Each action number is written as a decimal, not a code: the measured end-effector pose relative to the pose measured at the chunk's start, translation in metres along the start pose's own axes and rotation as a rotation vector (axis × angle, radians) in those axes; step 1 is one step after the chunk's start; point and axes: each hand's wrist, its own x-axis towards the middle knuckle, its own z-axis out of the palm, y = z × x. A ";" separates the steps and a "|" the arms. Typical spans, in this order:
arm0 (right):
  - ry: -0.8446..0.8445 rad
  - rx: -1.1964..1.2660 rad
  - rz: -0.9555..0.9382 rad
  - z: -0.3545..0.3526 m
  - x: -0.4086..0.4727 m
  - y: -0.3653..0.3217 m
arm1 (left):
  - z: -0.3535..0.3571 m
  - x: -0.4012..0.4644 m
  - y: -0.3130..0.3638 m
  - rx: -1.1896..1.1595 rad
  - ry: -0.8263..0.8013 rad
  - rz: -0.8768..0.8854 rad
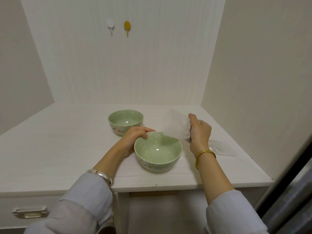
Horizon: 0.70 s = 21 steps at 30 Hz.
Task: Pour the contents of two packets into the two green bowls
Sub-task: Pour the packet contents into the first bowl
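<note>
Fingers of the left hand [135, 137] curl over the far-left rim of the near bowl [158, 150], thumb side outside, steadying it at centre frame. The right hand [200, 130] pinches a clear packet [175, 126] by one end, fingers pressed together on it, so the packet slants down and left with its lower edge just at the bowl's upper-right rim. Both this bowl and the far bowl [125, 121], just above and left of it, look empty; whether anything is falling yet cannot be told, as the packet is blurred. A second packet [222, 150] lies flat on the table [67, 149] at right, partly behind the right wrist. To pour well, I would keep the open mouth over the middle of the bowl, not the rim, lift the pinched end higher so the contents slide down in one run, and keep the left hand firm so the bowl does not skid on the smooth top. A light shake should clear the corners. No brand, label or writing can be read; the bowls show only a painted blossom sprig on their sides.
</note>
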 end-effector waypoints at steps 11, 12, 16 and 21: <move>0.032 -0.181 -0.211 -0.002 -0.001 -0.001 | 0.003 -0.001 -0.007 -0.069 0.011 -0.024; 0.039 -0.198 -0.221 -0.002 0.000 -0.001 | 0.002 -0.001 -0.008 -0.072 0.006 -0.022; 0.049 -0.269 -0.292 -0.001 0.002 -0.003 | 0.002 0.001 -0.010 -0.091 0.007 -0.019; 0.050 -0.314 -0.339 -0.002 0.003 -0.004 | 0.000 0.002 -0.011 -0.096 0.000 -0.017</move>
